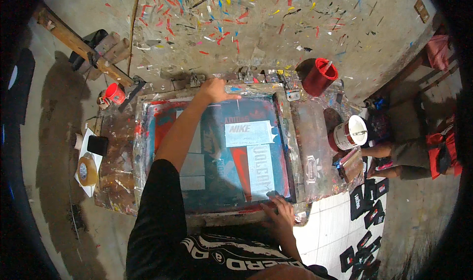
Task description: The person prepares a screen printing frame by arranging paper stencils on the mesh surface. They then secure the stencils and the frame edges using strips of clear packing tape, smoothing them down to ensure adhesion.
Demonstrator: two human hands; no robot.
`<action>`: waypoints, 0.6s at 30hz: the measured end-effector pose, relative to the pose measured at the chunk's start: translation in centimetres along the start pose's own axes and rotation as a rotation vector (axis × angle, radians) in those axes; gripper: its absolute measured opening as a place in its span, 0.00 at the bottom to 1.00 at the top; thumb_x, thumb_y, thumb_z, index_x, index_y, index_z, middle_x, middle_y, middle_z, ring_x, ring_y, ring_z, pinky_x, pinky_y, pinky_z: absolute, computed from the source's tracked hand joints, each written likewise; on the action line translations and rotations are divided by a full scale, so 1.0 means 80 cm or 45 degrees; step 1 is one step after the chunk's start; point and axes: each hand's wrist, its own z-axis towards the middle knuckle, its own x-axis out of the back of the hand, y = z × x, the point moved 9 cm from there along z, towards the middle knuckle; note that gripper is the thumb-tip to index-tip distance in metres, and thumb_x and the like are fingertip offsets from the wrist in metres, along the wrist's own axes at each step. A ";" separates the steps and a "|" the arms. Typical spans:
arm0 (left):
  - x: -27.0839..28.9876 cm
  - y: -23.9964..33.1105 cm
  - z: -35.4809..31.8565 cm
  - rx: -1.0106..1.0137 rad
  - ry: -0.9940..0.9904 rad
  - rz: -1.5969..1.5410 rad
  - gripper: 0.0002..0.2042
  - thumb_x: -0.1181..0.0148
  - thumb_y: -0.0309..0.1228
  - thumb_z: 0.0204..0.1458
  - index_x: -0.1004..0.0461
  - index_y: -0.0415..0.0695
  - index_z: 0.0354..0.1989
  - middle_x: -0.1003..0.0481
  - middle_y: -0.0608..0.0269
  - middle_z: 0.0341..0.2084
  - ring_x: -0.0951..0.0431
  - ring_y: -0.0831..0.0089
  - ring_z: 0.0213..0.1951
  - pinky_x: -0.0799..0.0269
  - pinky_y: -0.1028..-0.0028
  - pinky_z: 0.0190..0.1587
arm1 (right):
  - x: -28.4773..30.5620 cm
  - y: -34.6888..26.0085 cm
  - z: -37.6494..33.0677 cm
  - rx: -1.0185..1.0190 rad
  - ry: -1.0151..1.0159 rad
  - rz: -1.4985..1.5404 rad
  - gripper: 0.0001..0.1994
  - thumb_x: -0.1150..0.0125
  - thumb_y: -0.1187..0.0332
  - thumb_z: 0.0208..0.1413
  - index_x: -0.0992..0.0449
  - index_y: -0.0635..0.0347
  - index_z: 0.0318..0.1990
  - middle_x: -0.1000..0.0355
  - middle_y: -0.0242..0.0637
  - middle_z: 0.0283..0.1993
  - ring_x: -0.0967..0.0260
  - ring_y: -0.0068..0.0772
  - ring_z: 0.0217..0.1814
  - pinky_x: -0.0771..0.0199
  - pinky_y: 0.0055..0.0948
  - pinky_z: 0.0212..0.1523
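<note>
A screen-printing frame [290, 147] with blue-green mesh, red ink patches and white taped stencil areas lies flat on a paint-stained table [116, 181]. My left hand [215, 89] reaches to the far edge of the frame and rests on its top rail, fingers spread flat. At the near right corner of the frame, my right hand [278, 212] presses down with its fingers apart. Neither hand holds anything.
A red bucket [319, 76] and a white paint tub [351, 133] stand right of the frame. Another person [419, 149] crouches at the right beside a squeegee [351, 164] and several black printed patches [367, 216]. A tape roll [87, 170] and a small red cup [114, 93] sit left.
</note>
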 end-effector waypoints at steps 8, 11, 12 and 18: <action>-0.005 -0.002 0.000 -0.012 -0.054 0.017 0.55 0.40 0.77 0.34 0.24 0.28 0.48 0.23 0.32 0.43 0.22 0.45 0.50 0.29 0.57 0.57 | -0.006 0.002 -0.003 0.025 0.033 0.018 0.37 0.19 0.64 0.28 0.22 0.43 0.55 0.37 0.37 0.67 0.43 0.50 0.70 0.41 0.54 0.65; 0.018 0.001 -0.023 -0.236 0.281 0.061 0.49 0.39 0.73 0.39 0.25 0.31 0.51 0.24 0.38 0.46 0.25 0.49 0.52 0.34 0.60 0.60 | 0.007 -0.004 0.005 -0.009 -0.035 0.052 0.36 0.18 0.61 0.32 0.22 0.45 0.56 0.38 0.40 0.68 0.44 0.51 0.71 0.43 0.54 0.67; 0.028 -0.001 -0.039 -0.330 0.418 0.074 0.46 0.39 0.70 0.43 0.26 0.32 0.53 0.25 0.40 0.47 0.27 0.49 0.53 0.36 0.60 0.61 | 0.013 -0.007 0.009 0.003 -0.052 0.064 0.35 0.18 0.60 0.33 0.22 0.46 0.56 0.38 0.41 0.68 0.44 0.52 0.71 0.43 0.54 0.67; 0.031 -0.043 -0.083 -0.575 0.449 0.030 0.28 0.41 0.50 0.57 0.31 0.35 0.53 0.29 0.45 0.48 0.29 0.46 0.51 0.34 0.55 0.57 | 0.123 -0.026 0.182 0.314 -0.015 0.085 0.18 0.36 0.61 0.57 0.23 0.62 0.51 0.27 0.50 0.55 0.32 0.55 0.60 0.36 0.51 0.62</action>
